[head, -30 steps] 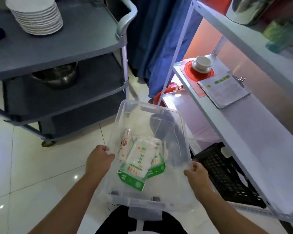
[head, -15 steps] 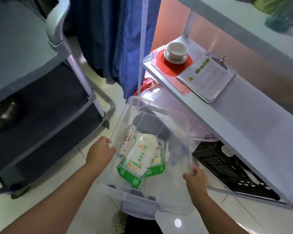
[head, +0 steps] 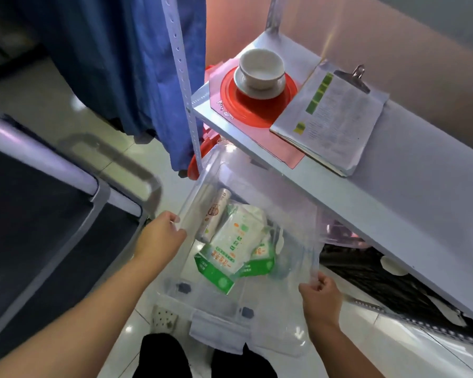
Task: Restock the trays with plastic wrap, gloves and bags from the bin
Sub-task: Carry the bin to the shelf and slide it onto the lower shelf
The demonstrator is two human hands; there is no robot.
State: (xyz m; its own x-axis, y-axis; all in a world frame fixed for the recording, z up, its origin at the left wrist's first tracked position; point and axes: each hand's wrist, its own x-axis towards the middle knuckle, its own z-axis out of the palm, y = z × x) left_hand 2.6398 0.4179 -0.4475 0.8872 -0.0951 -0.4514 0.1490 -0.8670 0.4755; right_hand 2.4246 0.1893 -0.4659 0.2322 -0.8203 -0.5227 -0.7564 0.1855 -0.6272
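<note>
Bin (head: 246, 309), clear, holding roll (head: 215, 214) and packets (head: 230, 241): we are carrying it closer to the shelf (head: 393, 203) than a second ago. Left hand (head: 159, 238) and right hand (head: 320, 293), fingers curled, are gripping opposite rims; restocking is not yet beginning.

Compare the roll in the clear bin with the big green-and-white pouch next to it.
The roll is a narrow cylinder with a red-orange mark; the pouch is flat, wide, white with a green bottom. The roll lies against the bin wall by the left hand; the pouch overlaps another pouch. Both lie loose inside the bin.
</note>
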